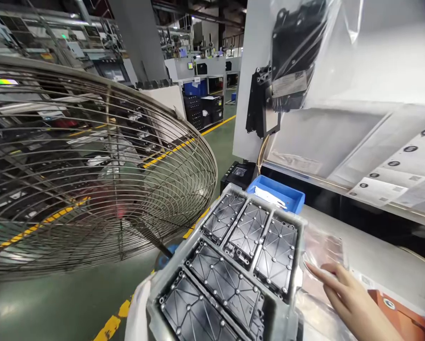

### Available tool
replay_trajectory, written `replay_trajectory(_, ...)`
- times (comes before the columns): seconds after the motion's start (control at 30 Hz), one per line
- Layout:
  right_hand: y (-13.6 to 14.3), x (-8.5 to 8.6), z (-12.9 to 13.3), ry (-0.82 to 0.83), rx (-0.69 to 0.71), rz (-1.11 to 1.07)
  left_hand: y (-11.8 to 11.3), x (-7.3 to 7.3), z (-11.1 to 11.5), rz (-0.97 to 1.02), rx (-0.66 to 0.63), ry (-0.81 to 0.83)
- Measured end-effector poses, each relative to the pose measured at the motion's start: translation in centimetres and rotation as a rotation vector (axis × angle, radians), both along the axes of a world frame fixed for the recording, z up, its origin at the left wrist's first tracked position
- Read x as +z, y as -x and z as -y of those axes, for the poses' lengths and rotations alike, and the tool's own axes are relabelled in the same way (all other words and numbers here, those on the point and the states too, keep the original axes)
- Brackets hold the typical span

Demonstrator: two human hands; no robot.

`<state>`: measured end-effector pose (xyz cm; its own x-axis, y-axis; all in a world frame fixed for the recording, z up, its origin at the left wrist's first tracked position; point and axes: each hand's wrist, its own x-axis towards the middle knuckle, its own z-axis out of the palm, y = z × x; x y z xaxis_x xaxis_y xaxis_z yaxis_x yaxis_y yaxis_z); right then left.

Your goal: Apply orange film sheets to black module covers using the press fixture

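Observation:
At the lower right, my right hand reaches in with its index finger stretched out, close to the right rim of a grey moulded tray. Nothing shows in its fingers. Below and beyond the fingertips lie clear plastic bags; whether the hand touches them I cannot tell. The grey tray has several pockets, each holding a black ribbed rectangular part, such as the black part in the back row. A bare strip of pocket shows at the front right. My left hand is out of view.
A large wire-caged fan stands at left, close to the tray. Behind the tray sits a blue bin with white material inside. An orange object lies beside my right wrist. Black parts in plastic hang on the white panel.

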<state>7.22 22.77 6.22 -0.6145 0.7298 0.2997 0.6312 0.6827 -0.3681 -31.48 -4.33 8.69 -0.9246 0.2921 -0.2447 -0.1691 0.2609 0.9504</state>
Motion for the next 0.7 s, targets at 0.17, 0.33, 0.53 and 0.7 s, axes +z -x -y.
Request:
replay_trajectory(0.17,2.3,1.4,0.2,-0.084,0.035,-0.024,-1.9,1.8,-1.5,0.101,0.072,-0.085)
replay_trajectory(0.33,8.1,4.1,0.1,-0.158,0.14,-0.019,-2.4,2.4,-1.4,0.098,0.041,-0.112)
replay_trajectory(0.53,8.7,5.3,1.7,-0.076,0.177,-0.085,-1.4,0.9,-0.1,-0.036,-0.111,-0.091)
replay_trajectory(0.7,1.9,2.8,3.9,-0.025,0.096,-0.115,-1.3,-0.2,0.1,-0.077,-0.087,-0.107)
